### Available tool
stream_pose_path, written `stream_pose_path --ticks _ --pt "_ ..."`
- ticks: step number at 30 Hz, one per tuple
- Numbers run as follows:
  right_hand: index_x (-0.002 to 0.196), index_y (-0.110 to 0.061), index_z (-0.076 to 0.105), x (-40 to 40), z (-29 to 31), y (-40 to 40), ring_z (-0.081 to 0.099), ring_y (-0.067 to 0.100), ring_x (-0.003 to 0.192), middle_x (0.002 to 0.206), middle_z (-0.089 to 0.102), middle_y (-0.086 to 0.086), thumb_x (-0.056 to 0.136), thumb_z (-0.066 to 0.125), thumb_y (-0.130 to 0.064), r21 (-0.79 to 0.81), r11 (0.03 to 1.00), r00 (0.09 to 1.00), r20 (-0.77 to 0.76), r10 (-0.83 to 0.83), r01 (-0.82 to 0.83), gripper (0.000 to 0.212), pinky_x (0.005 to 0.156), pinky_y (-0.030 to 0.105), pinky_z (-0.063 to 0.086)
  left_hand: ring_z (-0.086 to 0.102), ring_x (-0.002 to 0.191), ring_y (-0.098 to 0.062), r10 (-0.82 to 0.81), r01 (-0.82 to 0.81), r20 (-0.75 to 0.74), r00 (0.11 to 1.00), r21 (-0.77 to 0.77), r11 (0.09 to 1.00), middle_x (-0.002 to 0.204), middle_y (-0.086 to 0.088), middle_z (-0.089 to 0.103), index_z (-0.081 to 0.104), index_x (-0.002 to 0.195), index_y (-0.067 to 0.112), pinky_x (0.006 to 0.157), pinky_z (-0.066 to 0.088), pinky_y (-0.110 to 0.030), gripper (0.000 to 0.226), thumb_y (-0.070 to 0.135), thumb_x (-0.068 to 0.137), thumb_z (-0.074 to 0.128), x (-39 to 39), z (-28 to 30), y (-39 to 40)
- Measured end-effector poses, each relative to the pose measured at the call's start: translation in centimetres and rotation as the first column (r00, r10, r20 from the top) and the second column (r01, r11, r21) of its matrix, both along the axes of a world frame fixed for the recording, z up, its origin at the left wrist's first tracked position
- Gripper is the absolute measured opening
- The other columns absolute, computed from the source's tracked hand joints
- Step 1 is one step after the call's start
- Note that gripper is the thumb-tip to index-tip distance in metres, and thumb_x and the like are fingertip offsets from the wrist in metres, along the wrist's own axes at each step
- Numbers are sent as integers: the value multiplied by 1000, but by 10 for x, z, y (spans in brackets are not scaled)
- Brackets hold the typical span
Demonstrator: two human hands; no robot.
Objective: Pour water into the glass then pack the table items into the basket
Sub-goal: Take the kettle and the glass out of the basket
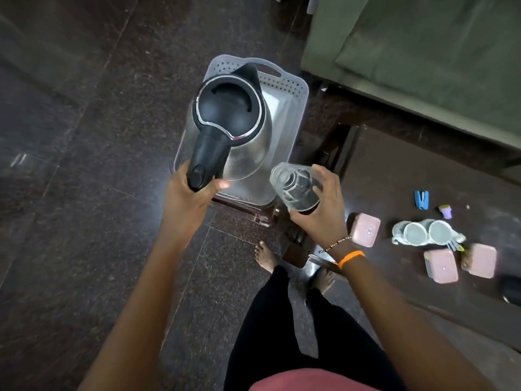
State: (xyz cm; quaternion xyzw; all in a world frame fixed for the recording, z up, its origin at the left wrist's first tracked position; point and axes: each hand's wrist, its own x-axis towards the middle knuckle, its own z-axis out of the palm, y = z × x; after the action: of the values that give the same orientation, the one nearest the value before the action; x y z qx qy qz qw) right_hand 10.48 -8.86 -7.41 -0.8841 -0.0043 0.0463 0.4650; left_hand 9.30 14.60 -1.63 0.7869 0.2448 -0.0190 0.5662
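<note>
My left hand point(194, 198) grips the black handle of a steel kettle point(242, 148) with a black lid, held over a pale perforated plastic basket point(293, 88). My right hand point(324, 204) holds a clear drinking glass point(296, 187) just right of the kettle, its mouth tilted toward the kettle. The basket rests on a dark stool beside the table. On the dark table to the right lie three pink lidded boxes point(365, 230), two grey-white cups point(427, 232), a blue clip point(421, 199) and a small purple item point(446, 212).
A green sofa point(423, 52) fills the upper right, behind the dark table point(394, 170). The floor point(84, 136) is dark speckled stone. My bare feet and black trousers are directly below, by the table leg.
</note>
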Motion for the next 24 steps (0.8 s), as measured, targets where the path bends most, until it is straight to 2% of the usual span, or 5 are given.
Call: stream_pose_path --ticks 3,7,11,18,24 --pt "128 -2 42 -7 5 -37 46 17 121 127 46 12 58 80 -10 -37 998 998 9 -56 56 80 105 31 44 50 58 -5 -83 84 -17 996 71 994 65 6 59 59 74 33 58 48 -23 37 55 48 75 -13 23 -22" --pt "128 0 42 -16 -3 -92 46 22 120 127 48 15 55 79 -2 -116 985 992 1 -128 127 83 99 3 32 50 51 4 -125 127 -87 988 21 992 55 14 60 58 73 35 53 43 -13 45 50 39 82 -33 44 -60" --pt "128 5 43 -13 -18 -144 46 32 122 129 48 21 58 82 -5 -199 971 989 -43 -145 133 80 102 13 29 49 48 10 -217 221 -139 966 15 975 56 29 60 57 73 37 46 37 -4 37 50 43 72 -52 45 -107" --pt "128 7 43 6 -52 -214 43 38 122 131 47 24 58 78 -1 -273 961 986 -146 -80 38 79 102 20 26 43 45 5 -316 332 -221 923 39 942 48 23 51 52 63 32 44 33 -7 30 42 59 80 -65 22 -183" --pt "134 -7 37 26 -95 -239 43 26 125 134 44 13 59 80 -10 -286 956 947 -319 -30 -66 86 101 32 38 43 51 -2 -353 402 -338 872 85 912 56 9 49 56 71 19 48 35 -13 52 63 48 69 -57 3 -228"
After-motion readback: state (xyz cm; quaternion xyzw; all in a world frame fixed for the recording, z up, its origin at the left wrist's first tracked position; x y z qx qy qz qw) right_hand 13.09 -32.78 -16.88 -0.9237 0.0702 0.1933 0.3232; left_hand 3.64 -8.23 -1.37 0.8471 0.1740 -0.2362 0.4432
